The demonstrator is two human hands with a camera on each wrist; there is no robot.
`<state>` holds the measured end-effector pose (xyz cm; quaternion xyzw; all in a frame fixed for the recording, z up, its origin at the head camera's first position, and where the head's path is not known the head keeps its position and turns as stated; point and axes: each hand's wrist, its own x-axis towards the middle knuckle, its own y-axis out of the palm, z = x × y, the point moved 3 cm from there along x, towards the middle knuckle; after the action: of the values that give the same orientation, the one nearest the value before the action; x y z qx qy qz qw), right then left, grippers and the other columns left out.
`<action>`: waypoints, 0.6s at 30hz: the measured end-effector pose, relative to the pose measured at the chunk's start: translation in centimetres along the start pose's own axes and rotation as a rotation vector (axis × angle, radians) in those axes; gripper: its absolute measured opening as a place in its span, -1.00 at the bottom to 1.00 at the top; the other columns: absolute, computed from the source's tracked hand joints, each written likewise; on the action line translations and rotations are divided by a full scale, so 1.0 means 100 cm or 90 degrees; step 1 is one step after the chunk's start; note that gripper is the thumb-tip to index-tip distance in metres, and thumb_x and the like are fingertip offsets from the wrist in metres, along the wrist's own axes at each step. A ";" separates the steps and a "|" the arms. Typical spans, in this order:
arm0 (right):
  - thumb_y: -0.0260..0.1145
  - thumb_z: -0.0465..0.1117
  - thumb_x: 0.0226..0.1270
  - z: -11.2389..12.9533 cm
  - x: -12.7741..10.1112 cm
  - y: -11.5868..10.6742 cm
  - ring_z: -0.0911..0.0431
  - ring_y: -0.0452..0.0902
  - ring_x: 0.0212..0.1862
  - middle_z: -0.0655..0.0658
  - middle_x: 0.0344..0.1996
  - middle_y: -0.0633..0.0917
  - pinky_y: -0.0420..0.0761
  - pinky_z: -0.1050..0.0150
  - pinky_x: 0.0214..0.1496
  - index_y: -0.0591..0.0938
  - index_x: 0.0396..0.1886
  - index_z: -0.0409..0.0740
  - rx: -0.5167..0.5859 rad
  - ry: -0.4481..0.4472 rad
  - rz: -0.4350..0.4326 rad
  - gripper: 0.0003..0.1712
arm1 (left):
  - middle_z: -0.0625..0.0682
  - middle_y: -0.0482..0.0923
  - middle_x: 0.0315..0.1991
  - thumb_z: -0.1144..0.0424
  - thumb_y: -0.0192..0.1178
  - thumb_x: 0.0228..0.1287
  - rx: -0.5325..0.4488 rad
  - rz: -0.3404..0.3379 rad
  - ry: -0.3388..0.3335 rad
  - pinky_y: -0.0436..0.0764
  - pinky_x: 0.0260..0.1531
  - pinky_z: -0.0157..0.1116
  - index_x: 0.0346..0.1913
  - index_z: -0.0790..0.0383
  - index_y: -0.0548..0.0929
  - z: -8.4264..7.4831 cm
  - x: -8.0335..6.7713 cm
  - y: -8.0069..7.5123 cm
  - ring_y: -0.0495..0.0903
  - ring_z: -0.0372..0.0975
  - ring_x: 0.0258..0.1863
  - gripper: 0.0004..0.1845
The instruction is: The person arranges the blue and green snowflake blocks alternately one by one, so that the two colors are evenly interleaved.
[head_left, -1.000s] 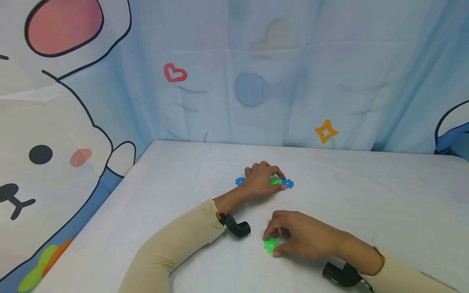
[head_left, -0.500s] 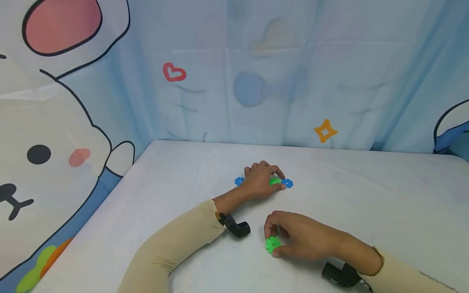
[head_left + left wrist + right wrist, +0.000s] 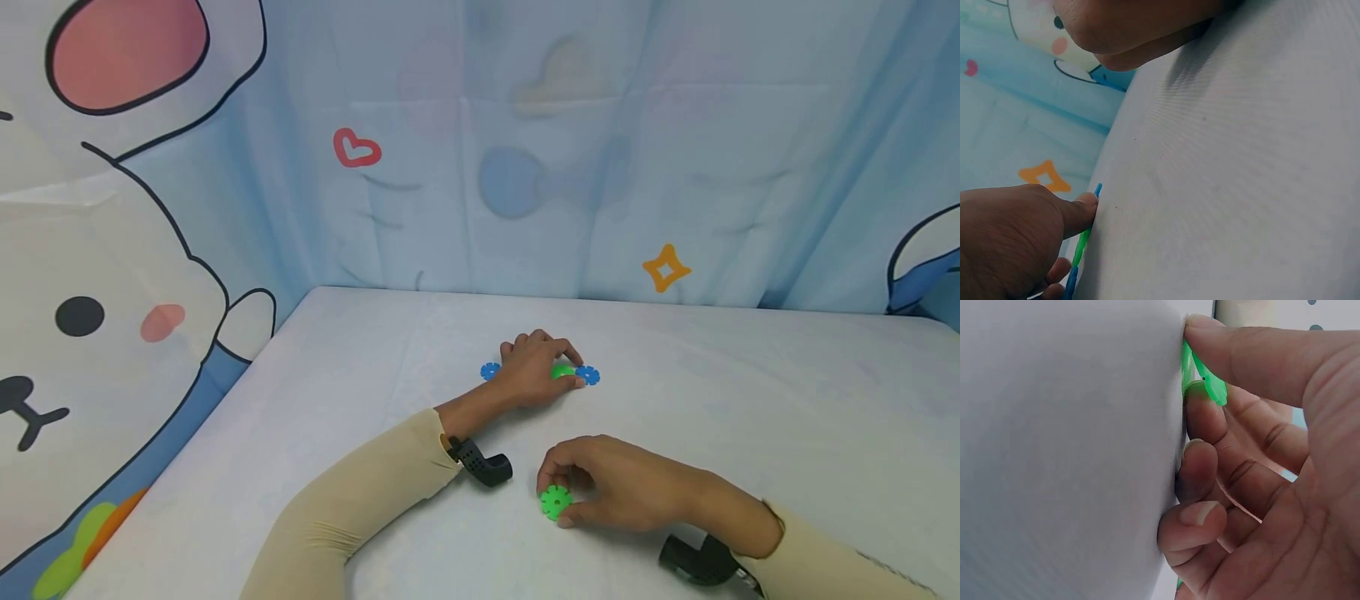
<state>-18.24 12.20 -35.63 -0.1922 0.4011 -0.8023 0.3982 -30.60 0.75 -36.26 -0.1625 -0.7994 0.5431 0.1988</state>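
In the head view my left hand lies over a row of plastic snowflake discs on the white table. Its thumb and forefinger grip the row's right end, where a green disc meets a blue disc. Another blue disc sticks out left of the hand; the middle of the row is hidden under it. Nearer the front, my right hand pinches a round green snowflake disc between thumb and fingers. From the right wrist, a tilted green disc shows beside a second green edge close to the cloth.
White cloth covers the table. A light blue curtain with printed cartoon shapes hangs behind it and along the left. Black wrist cameras are strapped to both arms, below the beige sleeves.
The green disc in the right hand has turned and shifted slightly between the fingers, and that hand has moved a little. My left hand stays in place on the row.
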 end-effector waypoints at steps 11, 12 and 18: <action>0.48 0.09 0.15 -0.005 -0.002 -0.002 0.35 0.46 -0.19 0.27 -0.28 0.56 0.48 0.41 -0.06 0.59 0.00 0.27 0.017 -0.012 0.014 -0.58 | -0.02 0.49 0.16 -0.16 0.22 0.31 0.003 0.001 0.003 0.27 -0.01 -0.16 0.10 -0.23 0.63 0.001 0.000 0.000 0.41 -0.14 0.17 -0.65; 0.48 0.09 0.15 -0.005 -0.002 -0.002 0.35 0.46 -0.18 0.27 -0.28 0.56 0.48 0.41 -0.05 0.59 0.00 0.28 0.017 -0.013 0.017 -0.58 | -0.02 0.49 0.16 -0.16 0.22 0.31 0.004 0.002 0.003 0.27 -0.01 -0.16 0.10 -0.23 0.63 0.001 0.000 0.000 0.41 -0.14 0.17 -0.65; 0.47 0.04 0.19 -0.006 -0.003 -0.003 0.34 0.46 -0.19 0.28 -0.26 0.57 0.48 0.42 -0.08 0.58 -0.05 0.32 0.016 -0.030 0.023 -0.65 | -0.03 0.49 0.15 -0.17 0.22 0.30 0.000 0.001 0.002 0.26 -0.04 -0.18 0.09 -0.24 0.63 0.001 0.000 0.000 0.41 -0.15 0.16 -0.66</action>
<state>-18.64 12.84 -35.75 -0.1983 0.3850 -0.7951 0.4245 -30.61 0.69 -36.27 -0.1639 -0.7989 0.5431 0.1999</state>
